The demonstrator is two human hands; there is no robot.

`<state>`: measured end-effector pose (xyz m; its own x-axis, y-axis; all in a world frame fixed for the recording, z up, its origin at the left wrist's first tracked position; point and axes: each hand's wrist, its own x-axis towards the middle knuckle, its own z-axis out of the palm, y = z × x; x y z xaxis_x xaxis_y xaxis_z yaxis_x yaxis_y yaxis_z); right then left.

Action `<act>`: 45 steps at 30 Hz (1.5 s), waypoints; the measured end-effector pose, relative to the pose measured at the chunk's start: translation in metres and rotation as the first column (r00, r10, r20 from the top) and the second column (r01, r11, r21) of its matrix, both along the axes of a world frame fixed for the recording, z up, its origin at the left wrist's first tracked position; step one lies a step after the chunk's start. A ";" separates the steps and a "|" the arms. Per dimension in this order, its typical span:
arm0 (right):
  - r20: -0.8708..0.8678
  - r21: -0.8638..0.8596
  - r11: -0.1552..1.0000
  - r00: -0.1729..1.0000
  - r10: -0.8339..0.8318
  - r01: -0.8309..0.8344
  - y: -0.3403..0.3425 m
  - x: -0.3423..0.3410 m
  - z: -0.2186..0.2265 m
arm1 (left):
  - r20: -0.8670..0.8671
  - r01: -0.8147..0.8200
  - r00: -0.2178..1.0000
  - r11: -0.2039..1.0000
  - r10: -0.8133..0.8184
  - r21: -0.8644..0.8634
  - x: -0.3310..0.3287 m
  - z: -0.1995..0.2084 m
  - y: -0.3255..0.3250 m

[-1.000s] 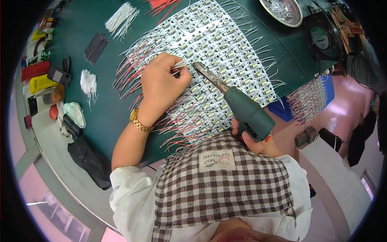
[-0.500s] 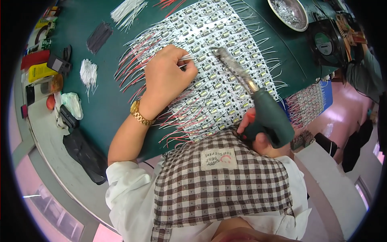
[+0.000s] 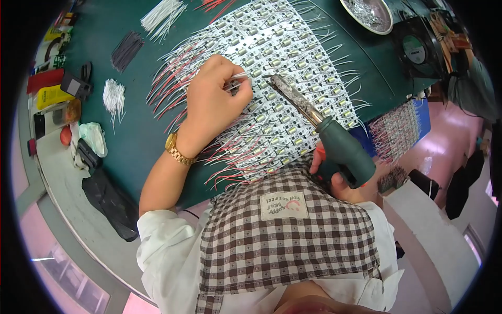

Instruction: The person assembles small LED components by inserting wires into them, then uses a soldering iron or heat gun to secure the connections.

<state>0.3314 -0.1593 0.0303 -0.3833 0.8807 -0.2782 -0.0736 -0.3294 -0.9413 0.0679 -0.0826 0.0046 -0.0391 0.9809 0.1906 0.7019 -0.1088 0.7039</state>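
Observation:
My left hand (image 3: 212, 102), with a gold watch on the wrist, rests on a panel of small white circuit boards (image 3: 282, 68) and pinches a thin white wire (image 3: 238, 77) between its fingertips. In my right hand (image 3: 334, 178) is a dark green soldering gun (image 3: 334, 141). Its crusted metal tip (image 3: 274, 79) lies just right of the wire end, over the boards. Red and white wires (image 3: 167, 91) stick out from the panel's edges on the green mat (image 3: 136, 131).
Bundles of white wires (image 3: 112, 97) and black wires (image 3: 127, 49) lie on the mat at left. Small tools and coloured boxes (image 3: 49, 89) line the left edge. A metal dish (image 3: 368, 13) and a fan (image 3: 415, 47) stand at the top right. Another wired panel (image 3: 400, 128) lies right.
The soldering gun's tip has come back toward the wire end under my left fingers after lifting away to the right. My left hand stays on the panel.

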 end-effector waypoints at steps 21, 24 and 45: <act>-0.070 -0.007 1.000 0.998 0.003 -0.003 -0.014 0.006 -0.034 | -0.105 0.049 0.993 0.993 -0.060 -0.103 0.006 -0.002 -0.001; -0.037 0.039 0.999 0.999 0.019 -0.018 -0.012 0.006 -0.035 | -0.111 0.061 0.991 0.994 -0.070 -0.087 0.006 -0.003 -0.001; -0.105 0.037 0.999 0.994 -0.005 0.009 -0.020 0.019 -0.040 | -0.196 0.134 0.969 0.987 -0.150 -0.091 -0.003 0.012 0.001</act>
